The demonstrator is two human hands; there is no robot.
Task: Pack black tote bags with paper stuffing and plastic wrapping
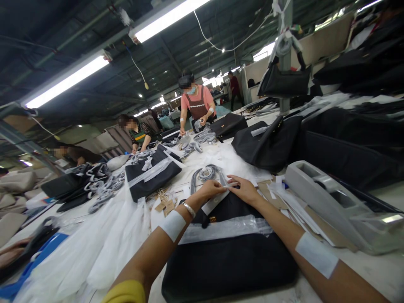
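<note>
A black handbag (227,261) lies flat on the table in front of me, with a band of clear film (225,227) across it and a small gold-coloured fitting (213,219) above the band. Its handle (193,180), wrapped in grey film, loops away from me. My left hand (211,190) is closed, fingers pinching a pale strip (215,203) at the bag's top edge. From the other side, my right hand (243,189) pinches the same strip near the handle's right end. The fingertips of both hands nearly meet, and exactly how the strip lies between them is hard to make out.
A grey tape dispenser (328,202) stands at right, beside cardboard pieces (303,210). Left are white plastic bags (104,240), brown tags (164,205) and another black bag (154,172). More black bags (268,143) lie behind. Co-workers (197,103) stand across the table.
</note>
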